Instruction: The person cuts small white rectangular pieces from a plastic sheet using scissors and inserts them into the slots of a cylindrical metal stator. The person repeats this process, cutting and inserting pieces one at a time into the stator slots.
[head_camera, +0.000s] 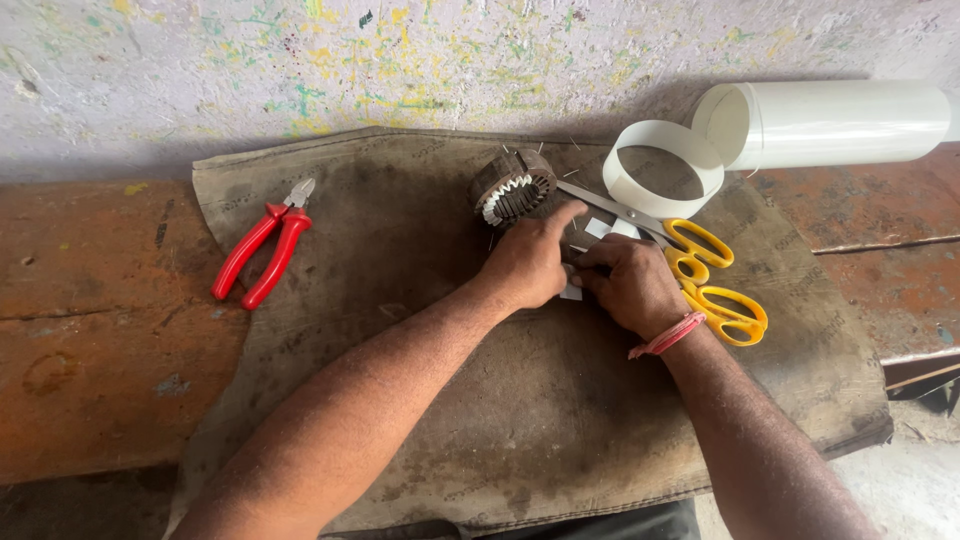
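Note:
My left hand (528, 262) and my right hand (632, 285) press together over a small white paper strip (571, 292) on a brown mat (420, 330); both pinch it. A round ribbed metal core (512, 187) with white paper slips in its slots lies just beyond my left fingers. Yellow-handled scissors (700, 272) lie shut to the right of my right hand, blades pointing at the core. More small white paper bits (600, 227) sit between the core and the scissors.
Red-handled pliers (265, 250) lie on the mat's left edge. A white paper ring (662, 165) and a large white roll (830, 122) rest at the back right against a paint-speckled wall. The rusty bench (90, 320) extends left and right.

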